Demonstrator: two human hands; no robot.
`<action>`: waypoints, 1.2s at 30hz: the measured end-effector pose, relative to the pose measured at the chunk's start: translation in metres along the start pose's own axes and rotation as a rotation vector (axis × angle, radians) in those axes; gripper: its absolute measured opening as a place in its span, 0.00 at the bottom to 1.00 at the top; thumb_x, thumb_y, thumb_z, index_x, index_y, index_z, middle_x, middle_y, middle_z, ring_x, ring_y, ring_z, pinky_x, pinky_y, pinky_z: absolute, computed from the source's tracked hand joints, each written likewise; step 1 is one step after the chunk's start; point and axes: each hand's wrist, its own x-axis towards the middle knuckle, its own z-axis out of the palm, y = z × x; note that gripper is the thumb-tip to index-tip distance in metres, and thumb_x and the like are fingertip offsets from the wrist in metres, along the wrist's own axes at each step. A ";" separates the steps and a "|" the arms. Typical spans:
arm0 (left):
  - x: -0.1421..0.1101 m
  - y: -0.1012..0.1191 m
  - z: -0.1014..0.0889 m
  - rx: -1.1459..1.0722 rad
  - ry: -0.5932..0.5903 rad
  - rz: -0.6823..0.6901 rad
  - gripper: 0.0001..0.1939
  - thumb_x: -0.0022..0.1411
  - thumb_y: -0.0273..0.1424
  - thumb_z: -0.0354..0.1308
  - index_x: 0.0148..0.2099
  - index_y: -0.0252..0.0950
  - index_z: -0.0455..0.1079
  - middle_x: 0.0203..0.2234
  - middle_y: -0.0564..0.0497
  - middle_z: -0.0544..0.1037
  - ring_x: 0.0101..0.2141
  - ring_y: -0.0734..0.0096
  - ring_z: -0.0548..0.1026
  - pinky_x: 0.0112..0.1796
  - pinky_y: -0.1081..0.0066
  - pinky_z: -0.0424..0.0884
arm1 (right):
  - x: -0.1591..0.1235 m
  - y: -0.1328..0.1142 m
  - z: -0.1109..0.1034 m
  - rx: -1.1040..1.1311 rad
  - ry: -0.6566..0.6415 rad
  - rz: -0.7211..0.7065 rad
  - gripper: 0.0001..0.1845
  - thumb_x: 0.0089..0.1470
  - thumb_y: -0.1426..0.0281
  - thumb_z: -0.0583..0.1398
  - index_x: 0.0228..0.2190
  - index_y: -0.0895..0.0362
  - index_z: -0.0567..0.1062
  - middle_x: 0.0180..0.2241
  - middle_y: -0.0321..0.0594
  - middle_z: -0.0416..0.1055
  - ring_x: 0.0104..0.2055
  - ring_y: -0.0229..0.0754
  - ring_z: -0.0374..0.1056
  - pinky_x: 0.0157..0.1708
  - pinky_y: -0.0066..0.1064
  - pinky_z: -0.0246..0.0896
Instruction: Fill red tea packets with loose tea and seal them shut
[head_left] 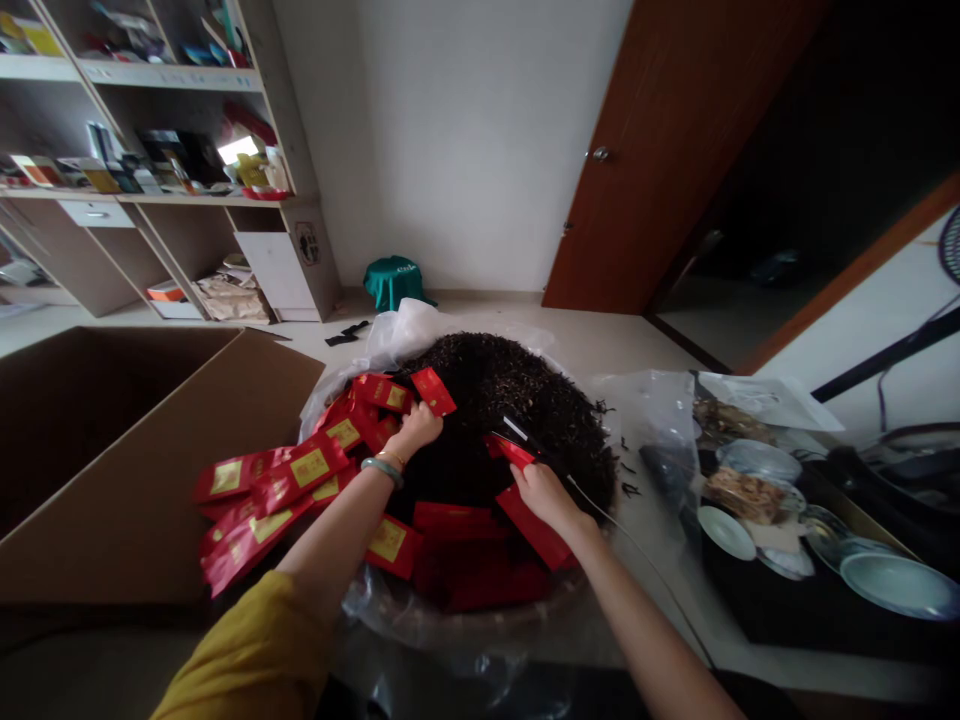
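My left hand (422, 425), with bracelets at its wrist, is closed on a small red packet (433, 392) above the left side of a heap of dark, dry, leaf-like pieces (517, 365). Across the heap, my right hand (541, 492) has its fingers closed on another red packet (517, 452). Just beyond that packet is a bright white strip (516, 430) on something dark that I cannot make out. Red packets with gold labels (309, 467) are piled left of my left wrist. More plain red packets (461, 522) lie nearest me, between my forearms.
Clear plastic sheeting (409, 330) lines the round container under the heap. An open cardboard box (165, 450) stands at left. A white cord (645, 555) runs down on the right, near bowls (900, 583) and bagged dry goods (750, 490). Behind are shelves (172, 75) and a brown door (667, 130).
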 end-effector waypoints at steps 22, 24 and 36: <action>-0.017 0.010 -0.002 -0.234 -0.129 -0.169 0.28 0.58 0.49 0.48 0.54 0.34 0.63 0.49 0.37 0.72 0.48 0.46 0.72 0.45 0.54 0.68 | 0.017 0.001 0.026 0.092 -0.030 -0.079 0.25 0.61 0.64 0.46 0.19 0.59 0.72 0.19 0.46 0.73 0.23 0.43 0.70 0.25 0.30 0.57; -0.014 0.007 -0.002 -0.243 -0.157 -0.148 0.29 0.57 0.50 0.50 0.54 0.36 0.63 0.48 0.39 0.73 0.45 0.51 0.74 0.44 0.59 0.70 | 0.023 0.001 0.025 0.060 -0.045 -0.084 0.24 0.60 0.65 0.47 0.19 0.58 0.72 0.20 0.45 0.73 0.23 0.43 0.70 0.26 0.30 0.59; -0.035 0.013 -0.017 -0.265 -0.193 0.028 0.33 0.55 0.54 0.52 0.58 0.43 0.61 0.49 0.43 0.72 0.45 0.52 0.74 0.44 0.62 0.69 | 0.028 -0.035 0.000 -0.119 -0.180 -0.070 0.17 0.58 0.67 0.52 0.27 0.60 0.78 0.29 0.52 0.77 0.32 0.51 0.75 0.30 0.33 0.63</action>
